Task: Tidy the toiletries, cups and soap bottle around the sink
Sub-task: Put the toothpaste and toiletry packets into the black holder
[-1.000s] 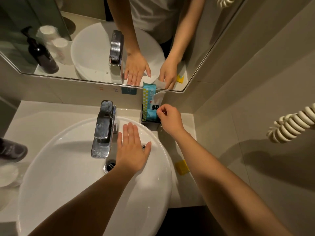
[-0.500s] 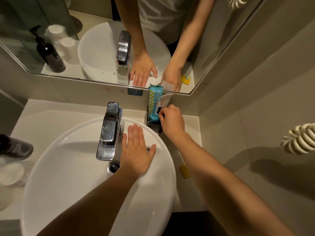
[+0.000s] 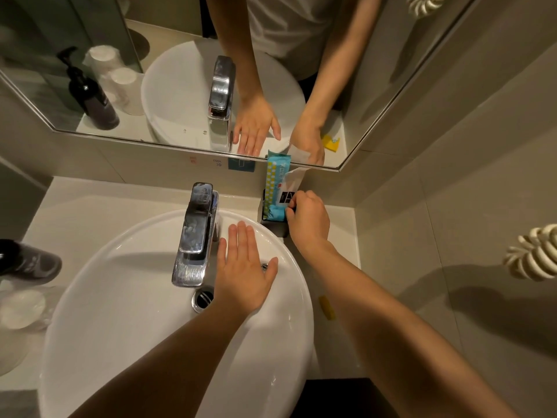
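A blue and yellow toiletry packet (image 3: 275, 188) and a white packet (image 3: 291, 184) stand upright in a small black holder (image 3: 275, 226) on the counter behind the white sink (image 3: 135, 312). My right hand (image 3: 309, 220) pinches the white packet at its lower edge, fingers closed on it. My left hand (image 3: 244, 270) lies flat, fingers apart, on the sink's back rim right of the chrome tap (image 3: 194, 236). A dark soap bottle (image 3: 28, 260) lies at the far left, with plastic-wrapped cups (image 3: 21, 309) in front of it.
A small yellow packet (image 3: 327, 307) lies on the counter right of the sink, partly behind my right forearm. A mirror (image 3: 180, 70) runs along the back wall. A coiled cream cord (image 3: 533, 254) hangs on the right wall.
My right hand has shifted slightly down onto the packets in the holder and closed on the white one. The left hand has stayed on the rim.
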A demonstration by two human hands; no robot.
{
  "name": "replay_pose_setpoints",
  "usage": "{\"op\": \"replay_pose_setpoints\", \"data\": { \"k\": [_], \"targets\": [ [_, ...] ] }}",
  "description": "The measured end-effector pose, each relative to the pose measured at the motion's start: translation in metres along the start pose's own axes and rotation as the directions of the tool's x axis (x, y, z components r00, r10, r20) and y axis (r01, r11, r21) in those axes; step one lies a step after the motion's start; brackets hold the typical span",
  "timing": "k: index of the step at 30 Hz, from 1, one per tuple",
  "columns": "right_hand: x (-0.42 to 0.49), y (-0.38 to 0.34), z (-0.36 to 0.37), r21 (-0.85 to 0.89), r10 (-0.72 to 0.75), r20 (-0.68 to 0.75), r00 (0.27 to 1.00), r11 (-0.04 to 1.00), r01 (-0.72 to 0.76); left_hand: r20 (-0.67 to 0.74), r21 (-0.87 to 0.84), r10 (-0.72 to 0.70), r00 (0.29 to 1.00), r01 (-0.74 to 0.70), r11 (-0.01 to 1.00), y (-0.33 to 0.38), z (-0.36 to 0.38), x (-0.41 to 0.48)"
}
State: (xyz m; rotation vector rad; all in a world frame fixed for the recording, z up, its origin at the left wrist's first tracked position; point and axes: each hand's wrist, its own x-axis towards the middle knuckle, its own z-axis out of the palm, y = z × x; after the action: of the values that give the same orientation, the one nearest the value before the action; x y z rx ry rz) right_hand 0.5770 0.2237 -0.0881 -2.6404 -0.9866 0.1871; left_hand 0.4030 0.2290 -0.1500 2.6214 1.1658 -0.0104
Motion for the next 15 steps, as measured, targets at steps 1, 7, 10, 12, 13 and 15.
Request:
{"op": "replay_pose_setpoints", "data": {
  "k": [1, 7, 10, 12, 13, 15],
  "targets": [
    [0.0, 0.0, 0.0, 0.015, 0.007, -0.002, 1.0, 1.0, -0.007, 0.001, 0.002, -0.001, 1.0, 0.001, 1.0, 0.0, 0.0, 0.0],
    [-0.007, 0.007, -0.003, 0.152, 0.058, -0.053, 0.997, 0.987, -0.049, 0.019, -0.017, 0.0, 1.0, 0.001, 1.0, -0.001, -0.001, 0.0],
    [-0.017, 0.02, -0.01, 0.252, 0.102, -0.082, 0.991, 0.964, -0.078, 0.039, -0.012, 0.005, 0.999, -0.004, 1.0, -0.001, -0.002, 0.001],
    [-0.028, 0.033, -0.016, 0.287, 0.144, -0.072, 0.987, 0.951, -0.117, 0.046, -0.016, 0.001, 0.999, -0.001, 1.0, -0.001, -0.002, 0.002],
    [-0.037, 0.041, -0.018, 0.293, 0.172, -0.062, 0.983, 0.945, -0.147, 0.047, -0.016, 0.0, 0.999, 0.001, 1.0, -0.001, -0.003, 0.001],
    [-0.056, 0.059, -0.02, 0.291, 0.234, -0.039, 0.971, 0.933, -0.213, 0.066, -0.014, 0.0, 0.998, 0.001, 1.0, -0.001, -0.004, 0.001]
  ]
}}
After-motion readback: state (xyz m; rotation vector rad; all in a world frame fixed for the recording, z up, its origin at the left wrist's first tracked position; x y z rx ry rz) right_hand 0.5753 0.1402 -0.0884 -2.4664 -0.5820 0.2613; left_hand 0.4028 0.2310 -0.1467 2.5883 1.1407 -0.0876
